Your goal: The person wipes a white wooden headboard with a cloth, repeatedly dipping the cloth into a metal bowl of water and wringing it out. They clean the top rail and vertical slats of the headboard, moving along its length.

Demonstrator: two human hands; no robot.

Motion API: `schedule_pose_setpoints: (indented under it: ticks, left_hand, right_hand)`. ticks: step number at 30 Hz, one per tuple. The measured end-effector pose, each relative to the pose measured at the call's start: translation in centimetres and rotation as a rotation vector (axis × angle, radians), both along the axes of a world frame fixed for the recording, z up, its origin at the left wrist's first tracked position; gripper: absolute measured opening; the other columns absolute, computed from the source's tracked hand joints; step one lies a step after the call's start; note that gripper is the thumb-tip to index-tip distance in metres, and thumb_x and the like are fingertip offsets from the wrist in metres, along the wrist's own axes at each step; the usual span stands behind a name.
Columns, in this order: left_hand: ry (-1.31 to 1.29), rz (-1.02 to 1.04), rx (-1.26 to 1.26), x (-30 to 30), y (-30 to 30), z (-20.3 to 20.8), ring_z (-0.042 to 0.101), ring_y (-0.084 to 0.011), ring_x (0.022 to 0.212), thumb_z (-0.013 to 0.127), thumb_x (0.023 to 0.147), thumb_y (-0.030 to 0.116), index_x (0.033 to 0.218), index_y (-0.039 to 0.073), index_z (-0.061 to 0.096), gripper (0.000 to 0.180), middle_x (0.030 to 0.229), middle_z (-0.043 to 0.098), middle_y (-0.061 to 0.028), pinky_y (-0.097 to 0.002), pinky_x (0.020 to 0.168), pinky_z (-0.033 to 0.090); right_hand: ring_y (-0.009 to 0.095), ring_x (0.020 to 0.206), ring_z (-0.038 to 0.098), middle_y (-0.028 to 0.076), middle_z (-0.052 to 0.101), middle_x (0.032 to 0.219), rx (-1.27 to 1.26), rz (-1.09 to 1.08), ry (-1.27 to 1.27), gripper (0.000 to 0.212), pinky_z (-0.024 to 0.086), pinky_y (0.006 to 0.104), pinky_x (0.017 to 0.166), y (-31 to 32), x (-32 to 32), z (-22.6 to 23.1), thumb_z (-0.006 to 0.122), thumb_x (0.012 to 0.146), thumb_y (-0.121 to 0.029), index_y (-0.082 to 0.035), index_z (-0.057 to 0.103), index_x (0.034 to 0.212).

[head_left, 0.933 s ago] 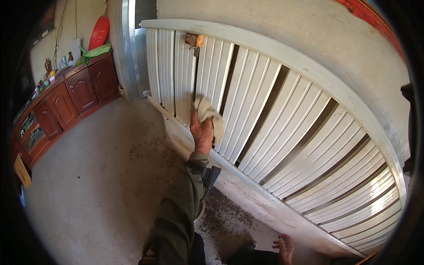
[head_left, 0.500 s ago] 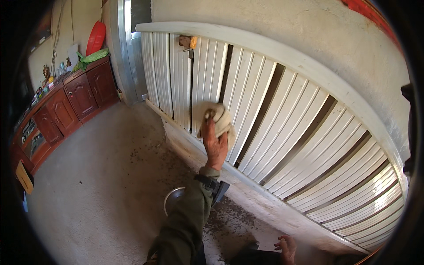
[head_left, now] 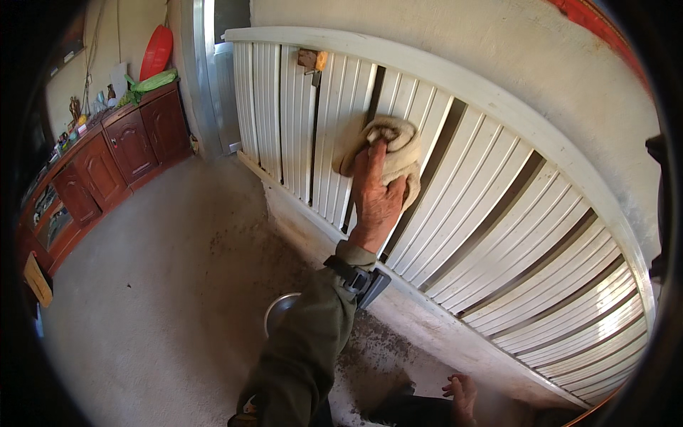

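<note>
My left hand [head_left: 377, 203], in an olive sleeve with a black wrist strap, grips a bunched beige cloth [head_left: 398, 146]. It presses the cloth against the upright ribs of a white slatted panel [head_left: 484, 206] that looks like a radiator. Low at the right, my right hand [head_left: 462, 398] hangs by my dark-clad leg, fingers loosely curled and apart, with nothing visible in them. Partly behind my left forearm, a round metal bowl [head_left: 279, 310] sits on the floor.
A brown block with an orange piece [head_left: 311, 60] sits near the panel's upper left. Dark crumbs [head_left: 377, 356] litter the floor along the low ledge. Red-brown cabinets [head_left: 103, 174] line the left wall, holding small items, green leafy vegetables [head_left: 153, 82] and a red basin [head_left: 156, 53].
My left hand and the cloth have moved up and to the right across the slats. My right hand stays about where it was, low at the right.
</note>
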State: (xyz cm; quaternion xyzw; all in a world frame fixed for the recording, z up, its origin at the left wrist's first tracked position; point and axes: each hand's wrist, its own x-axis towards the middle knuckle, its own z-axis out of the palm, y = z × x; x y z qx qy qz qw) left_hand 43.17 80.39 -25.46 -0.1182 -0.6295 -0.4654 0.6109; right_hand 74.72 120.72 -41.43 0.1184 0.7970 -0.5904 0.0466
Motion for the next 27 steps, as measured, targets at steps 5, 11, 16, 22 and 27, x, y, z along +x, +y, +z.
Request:
schedule_pose_setpoints:
  ticks: [5,11,16,22,27]
  left_hand:
    - [-0.141,0.049,0.003,1.0,0.3,-7.3,0.058,-0.0434,0.127,0.076,0.086,-0.004,0.152,0.005,0.051,0.071,0.136,0.059,-0.0222,-0.0475,0.107,0.049]
    - [-0.324,-0.387,0.453,1.9,1.2,-19.7,0.06,-0.031,0.132,0.076,0.091,0.001,0.151,0.006,0.053,0.064,0.144,0.061,-0.014,-0.0433,0.112,0.049]
    - [0.106,-0.534,0.315,1.3,3.8,-11.9,0.05,-0.029,0.144,0.071,0.094,-0.006,0.154,0.011,0.053,0.065,0.156,0.052,-0.0119,-0.0421,0.12,0.041]
    - [-0.063,-0.204,0.082,1.4,5.0,-6.0,0.055,-0.0349,0.135,0.075,0.092,-0.004,0.156,0.007,0.048,0.07,0.148,0.054,-0.0201,-0.0425,0.112,0.047]
    - [-0.238,-0.126,0.226,3.2,5.8,-16.3,0.058,-0.038,0.133,0.075,0.091,-0.001,0.151,0.006,0.053,0.064,0.143,0.059,-0.0183,-0.0465,0.112,0.048]
  right_hand:
    - [0.015,0.079,0.068,0.009,0.073,0.091,-0.037,-0.038,0.025,0.034,0.055,0.0302,0.069,0.4,0.0,-0.3,0.067,0.106,-0.028,0.002,0.071,0.12]
    - [0.022,0.078,0.071,0.018,0.069,0.104,-0.005,-0.004,0.066,0.034,0.059,0.0341,0.066,1.4,-0.5,-1.1,0.062,0.105,-0.024,0.008,0.063,0.117]
    - [0.022,0.077,0.071,0.018,0.069,0.104,0.013,0.01,0.067,0.035,0.059,0.0332,0.065,1.7,-0.2,-1.4,0.06,0.106,-0.026,0.008,0.063,0.116]
    - [0.021,0.076,0.07,0.017,0.069,0.102,0.029,-0.032,0.062,0.035,0.058,0.0323,0.064,1.9,0.2,-1.3,0.06,0.106,-0.027,0.007,0.063,0.114]
    - [0.02,0.074,0.07,0.018,0.07,0.101,0.053,-0.017,0.088,0.035,0.058,0.0319,0.063,2.2,0.3,-0.9,0.06,0.106,-0.026,0.008,0.063,0.114]
